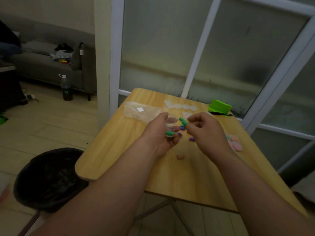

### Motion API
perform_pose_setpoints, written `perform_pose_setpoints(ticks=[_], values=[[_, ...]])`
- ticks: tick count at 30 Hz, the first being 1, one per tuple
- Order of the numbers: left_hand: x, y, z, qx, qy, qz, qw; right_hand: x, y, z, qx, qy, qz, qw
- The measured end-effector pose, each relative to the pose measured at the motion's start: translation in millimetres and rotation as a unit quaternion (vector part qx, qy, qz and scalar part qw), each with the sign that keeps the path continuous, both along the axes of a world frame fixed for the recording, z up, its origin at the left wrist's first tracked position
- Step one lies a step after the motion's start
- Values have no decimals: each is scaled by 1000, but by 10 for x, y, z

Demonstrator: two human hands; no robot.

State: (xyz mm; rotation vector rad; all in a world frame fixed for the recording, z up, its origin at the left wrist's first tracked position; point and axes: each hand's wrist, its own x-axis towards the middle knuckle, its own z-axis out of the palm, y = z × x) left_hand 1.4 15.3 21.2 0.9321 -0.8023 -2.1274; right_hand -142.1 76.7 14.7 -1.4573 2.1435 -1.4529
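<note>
Right fingers (192, 118) around green earplug (184, 123), beside case (170, 129)

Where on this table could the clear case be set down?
Free: the table between the peach earplug and its near edge, and left of the left hand, this side of the plastic bag. Crowded: loose earplugs by the right hand, empty cases beyond.
</note>
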Motion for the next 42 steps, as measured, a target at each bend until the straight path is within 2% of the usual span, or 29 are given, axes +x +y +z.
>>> perform_pose_setpoints(ticks=[2,4,9,21,34,38,42], values=[[-56,86,18,7,10,-15,1000,6,136,67,-33,-24,17,999],[-106,169,32,12,24,-34,999,37,234,126,-49,-11,33,998],[-180,297,23,24,22,-68,997,83,324,85,-5,112,32,993],[-241,318,17,26,11,-64,998,115,363,45,36,165,31,985],[-237,221,-67,18,9,-89,996,89,352,-22,11,143,29,989],[-190,242,-7,6,11,-76,997,4,345,12,-37,67,1,997],[-189,263,31,-11,8,-93,996,-47,381,51,-45,-18,-7,999]])
